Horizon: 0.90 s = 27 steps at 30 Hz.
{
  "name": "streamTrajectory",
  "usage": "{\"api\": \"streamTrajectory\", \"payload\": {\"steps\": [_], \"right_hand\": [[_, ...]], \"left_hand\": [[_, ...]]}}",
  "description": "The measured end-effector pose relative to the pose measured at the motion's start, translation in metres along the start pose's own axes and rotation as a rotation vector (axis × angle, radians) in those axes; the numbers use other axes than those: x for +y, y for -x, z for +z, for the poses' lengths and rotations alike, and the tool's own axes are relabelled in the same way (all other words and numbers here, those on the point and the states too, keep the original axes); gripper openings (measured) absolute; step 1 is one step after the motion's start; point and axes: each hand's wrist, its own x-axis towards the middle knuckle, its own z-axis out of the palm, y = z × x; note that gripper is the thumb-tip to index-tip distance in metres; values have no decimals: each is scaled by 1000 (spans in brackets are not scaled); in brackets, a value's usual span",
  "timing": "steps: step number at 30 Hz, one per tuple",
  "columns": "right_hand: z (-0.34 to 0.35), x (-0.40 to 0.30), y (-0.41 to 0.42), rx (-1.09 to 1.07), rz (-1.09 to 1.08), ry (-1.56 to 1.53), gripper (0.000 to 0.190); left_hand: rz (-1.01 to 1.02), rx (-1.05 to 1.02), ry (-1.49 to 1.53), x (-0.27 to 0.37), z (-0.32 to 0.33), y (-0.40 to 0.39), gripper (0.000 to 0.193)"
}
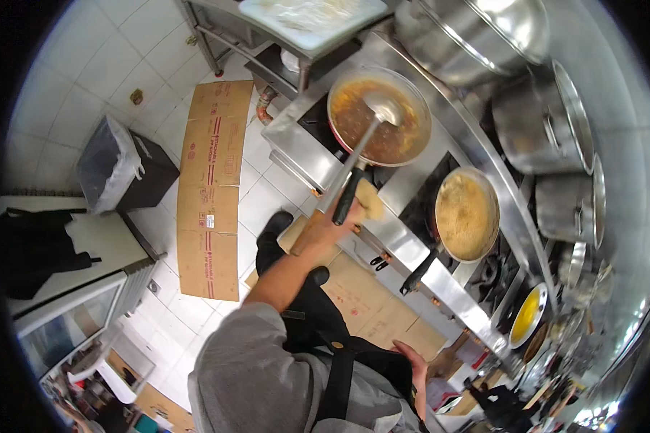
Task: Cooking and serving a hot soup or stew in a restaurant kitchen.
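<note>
My left hand (342,224) reaches over the stove front and grips a long metal ladle (352,157) near its wooden handle (306,234). The ladle's bowl rests in brown, bubbling sauce in a frying pan (423,146). This pan's black handle (350,196) crosses at the same hand; whether the fingers hold it too is unclear. A beige cloth (369,200) sits beside or under the fingers. By my waist, at the edge of the black apron (376,352), my right hand (413,360) appears to hold nothing; part of it is hidden.
A second pan (466,214) holds light brown food, its handle jutting over the stove's front edge. Farther right, a small pan (526,316) contains something yellow. Large steel pots (536,124) line the back. Flattened cardboard (211,189) and a lined bin (130,168) occupy the floor at left.
</note>
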Motion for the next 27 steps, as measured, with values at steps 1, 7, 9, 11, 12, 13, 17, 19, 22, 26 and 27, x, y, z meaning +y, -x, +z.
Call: {"api": "streamTrajectory", "payload": {"steps": [1, 7, 9, 11, 12, 13, 17, 19, 22, 26, 27], "right_hand": [[-2, -10, 0, -35, -15, 23, 23], [38, -56, -44, 309, 51, -130, 22], [80, -88, -89, 134, 1, 190, 19], [117, -116, -129, -33, -94, 238, 17], [136, -130, -147, -9, -112, 208, 17], [149, -146, -165, 69, -203, 336, 17], [181, -148, -199, 288, -33, 441, 34], [216, -190, -211, 237, 79, 592, 57], [241, -173, -237, 273, 54, 603, 67], [246, -143, -264, 492, -70, 646, 64], [236, -150, -264, 502, -64, 635, 64]], "left_hand": [[-78, 80, -133, -49, -24, -3, 38], [-313, -96, -119, -232, -61, -163, 47], [-31, -118, -47, -233, -59, -216, 48], [77, -133, 122, -281, -63, -235, 46], [91, -159, 135, -286, -53, -225, 46], [45, -188, 120, -281, -47, -210, 44], [184, -86, 6, -209, -107, -84, 45], [159, -323, 114, -200, -121, -52, 37], [-90, -413, 237, -185, -124, -80, 34], [-147, -697, 5, -172, -121, -112, 40], [-181, -823, -16, -174, -120, -113, 47]]}}
